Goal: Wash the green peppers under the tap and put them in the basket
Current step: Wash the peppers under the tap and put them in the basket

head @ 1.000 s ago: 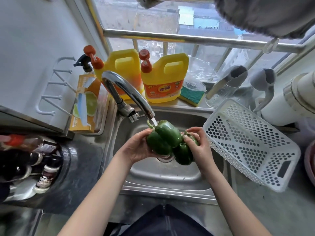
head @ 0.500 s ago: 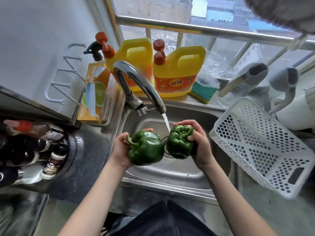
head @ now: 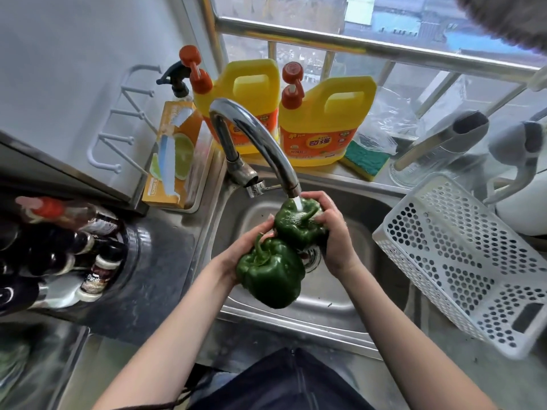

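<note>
sink point(head: 367, 208): two green peppers are held over it, touching.
right hand point(head: 336, 232): curled round the far pepper point(head: 296, 227), under the tap point(head: 257, 143) water.
left hand point(head: 239, 250): curled round the near pepper point(head: 270, 275).
basket point(head: 461, 261): tilted beside the sink, nothing seen inside.

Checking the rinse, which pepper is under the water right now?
The pepper in the right hand, the farther pepper: the tap stream hits its top. The left hand holds the nearer pepper clear of it.

Left palm hidden behind near pepper point(head: 270, 276); bottles point(head: 53, 247) blurred; basket point(head: 461, 261) corner cut off.
</note>
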